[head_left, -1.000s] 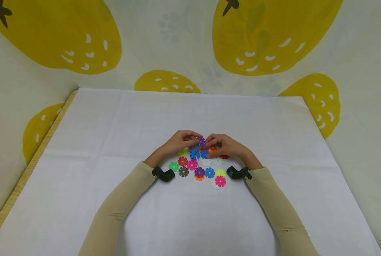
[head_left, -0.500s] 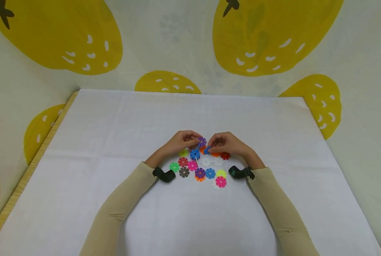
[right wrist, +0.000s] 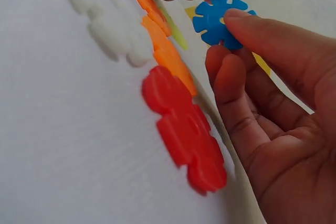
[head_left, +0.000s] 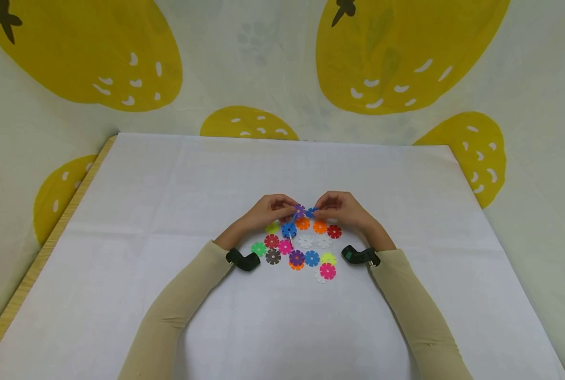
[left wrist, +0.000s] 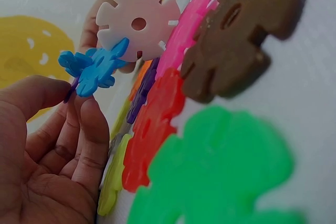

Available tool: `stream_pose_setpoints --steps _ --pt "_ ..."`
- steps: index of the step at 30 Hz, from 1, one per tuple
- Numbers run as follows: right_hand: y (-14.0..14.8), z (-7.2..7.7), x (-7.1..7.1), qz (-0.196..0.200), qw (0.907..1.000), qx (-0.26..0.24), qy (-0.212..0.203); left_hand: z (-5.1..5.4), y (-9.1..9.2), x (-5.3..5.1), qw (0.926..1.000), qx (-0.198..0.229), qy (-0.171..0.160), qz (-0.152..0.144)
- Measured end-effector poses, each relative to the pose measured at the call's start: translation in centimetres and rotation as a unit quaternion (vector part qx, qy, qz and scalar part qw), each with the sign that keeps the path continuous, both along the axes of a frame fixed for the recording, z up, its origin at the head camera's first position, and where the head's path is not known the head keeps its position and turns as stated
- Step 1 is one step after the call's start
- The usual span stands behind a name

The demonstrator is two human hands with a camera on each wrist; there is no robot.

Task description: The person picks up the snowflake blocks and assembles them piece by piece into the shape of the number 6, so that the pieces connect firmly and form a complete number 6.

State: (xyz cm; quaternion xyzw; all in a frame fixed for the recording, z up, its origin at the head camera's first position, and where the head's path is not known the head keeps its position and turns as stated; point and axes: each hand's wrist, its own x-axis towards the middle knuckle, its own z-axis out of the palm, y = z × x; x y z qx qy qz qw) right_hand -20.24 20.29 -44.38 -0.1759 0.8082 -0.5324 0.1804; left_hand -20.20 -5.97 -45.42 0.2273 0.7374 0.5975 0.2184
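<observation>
A pale fabric backdrop point(head_left: 254, 68) printed with large yellow shapes stands behind the work area. In front of it is a table whose wooden edge point(head_left: 45, 240) shows along the left side; a white cloth point(head_left: 244, 327) covers the top. Two beige sleeves point(head_left: 168, 311) extend forward from the near side. A black wrist device point(head_left: 242, 259) is worn at the left wrist, and a matching unit point(head_left: 360, 255) at the right.

The left hand point(head_left: 269, 211) and right hand point(head_left: 343, 208) face each other above the far part of a cluster of notched discs. The left thumb and fingers pinch a purple disc point(head_left: 301, 213) at its edge. This disc belongs to a joined assembly, together with blue pieces point(left wrist: 97, 69) and a white disc point(left wrist: 116, 19). The right thumb and fingers grasp a single blue disc point(right wrist: 211, 22), located just beside the purple disc; whether the two touch cannot be determined.

Loose discs lie flat on the cloth below the hands: a green disc point(head_left: 258, 249) at the left end, a brown disc point(head_left: 273, 257) beside it, a red disc point(head_left: 334, 231) nearest the right hand, and a pink disc point(head_left: 327, 271) partly covering a white one point(head_left: 319, 278).
</observation>
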Motion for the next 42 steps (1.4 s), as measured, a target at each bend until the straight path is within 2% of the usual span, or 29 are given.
stream_pose_setpoints --steps 9,14,21,28,35,42 --pt "-0.2 0.2 0.1 -0.025 0.9995 -0.022 0.002 0.2 0.2 0.0 1.0 0.001 -0.002 0.0" --pt "-0.4 0.5 0.4 -0.022 0.9992 -0.033 0.008 0.2 0.2 0.0 1.0 -0.003 0.0 -0.003" --pt "-0.8 0.1 0.3 -0.023 0.998 -0.044 0.039 0.1 0.2 0.0 0.9999 -0.004 0.01 -0.007" --pt "-1.4 0.2 0.6 -0.048 0.9961 -0.053 0.051 0.1 0.2 0.1 0.9999 0.0 0.016 0.004" --pt "-1.9 -0.2 0.7 -0.056 0.9941 -0.064 0.067 0.2 0.1 0.1 0.9996 -0.006 0.024 0.017" --pt "-1.9 -0.2 0.8 -0.037 0.9943 -0.058 0.081 0.2 0.2 0.1 0.9993 -0.013 0.03 0.017"
